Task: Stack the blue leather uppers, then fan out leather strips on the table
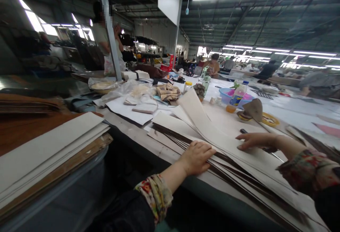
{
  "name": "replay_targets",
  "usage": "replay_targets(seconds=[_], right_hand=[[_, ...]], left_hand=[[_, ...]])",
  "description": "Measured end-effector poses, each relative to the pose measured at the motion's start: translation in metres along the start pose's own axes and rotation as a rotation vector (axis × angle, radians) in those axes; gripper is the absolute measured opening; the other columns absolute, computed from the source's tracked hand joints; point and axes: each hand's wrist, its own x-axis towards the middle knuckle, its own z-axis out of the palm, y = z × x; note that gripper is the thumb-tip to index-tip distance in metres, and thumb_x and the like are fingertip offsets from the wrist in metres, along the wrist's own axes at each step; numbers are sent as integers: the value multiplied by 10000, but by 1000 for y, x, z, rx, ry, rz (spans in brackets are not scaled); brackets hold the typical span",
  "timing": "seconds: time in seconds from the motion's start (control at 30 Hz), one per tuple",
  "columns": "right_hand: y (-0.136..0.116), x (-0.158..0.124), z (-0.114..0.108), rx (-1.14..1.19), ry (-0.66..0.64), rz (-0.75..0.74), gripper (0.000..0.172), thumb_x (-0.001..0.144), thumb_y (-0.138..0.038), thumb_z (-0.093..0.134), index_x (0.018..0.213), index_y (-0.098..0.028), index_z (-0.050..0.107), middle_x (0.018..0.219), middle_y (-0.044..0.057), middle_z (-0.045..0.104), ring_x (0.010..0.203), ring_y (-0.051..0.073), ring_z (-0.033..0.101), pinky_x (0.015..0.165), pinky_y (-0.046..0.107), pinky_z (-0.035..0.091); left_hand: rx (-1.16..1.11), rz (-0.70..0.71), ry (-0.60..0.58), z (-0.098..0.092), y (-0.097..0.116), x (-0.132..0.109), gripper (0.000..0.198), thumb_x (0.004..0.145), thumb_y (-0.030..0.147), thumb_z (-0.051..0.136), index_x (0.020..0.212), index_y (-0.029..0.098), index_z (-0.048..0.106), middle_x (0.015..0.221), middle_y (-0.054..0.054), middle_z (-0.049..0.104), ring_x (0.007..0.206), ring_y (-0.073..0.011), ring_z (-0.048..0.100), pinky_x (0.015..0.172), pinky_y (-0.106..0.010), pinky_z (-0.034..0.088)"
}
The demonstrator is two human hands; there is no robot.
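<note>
My left hand (198, 157) is curled over the near edge of a stack of long, pale strips with dark brown undersides (183, 138). Its fingers press on the upper layers, and the strips fan apart at the edge. The topmost strip (195, 113) bends upward at its far end. Above the right part of the stack, my right hand (256, 141) reaches leftward with thumb and forefinger extended and apart. A dark-handled tool (243, 131) shows beside those fingers and passes partly behind the hand; its kind is hidden.
To the left, more pale strips (50, 143) lie on a grey bin (66, 193). Beyond the stack are tan gloves (168, 92), a drink bottle (237, 99), a blue basin (224, 93) and a yellow dish (271, 119). A metal post (110, 30) rises at the left. Other people are farther back.
</note>
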Motion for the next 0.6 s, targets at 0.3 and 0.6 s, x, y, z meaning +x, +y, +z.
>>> replay_targets(seconds=[0.3, 0.6], right_hand=[[-1, 23, 2, 440, -367, 17, 657, 625, -492, 636, 1215, -227, 520, 1274, 88, 487, 1166, 250, 447, 877, 309, 440], [-53, 50, 26, 273, -108, 18, 717, 698, -725, 430, 1064, -138, 615, 1182, 149, 553, 1120, 279, 476, 1006, 386, 303]], left_hand=[[38, -27, -12, 0, -1, 3, 676, 766, 361, 517, 1368, 227, 241, 1435, -19, 232, 1328, -190, 132, 1096, -402, 92], [45, -65, -92, 6, -2, 7, 735, 751, 283, 487, 1403, 240, 151, 1475, -31, 96, 1351, -215, 37, 1088, -462, 57]])
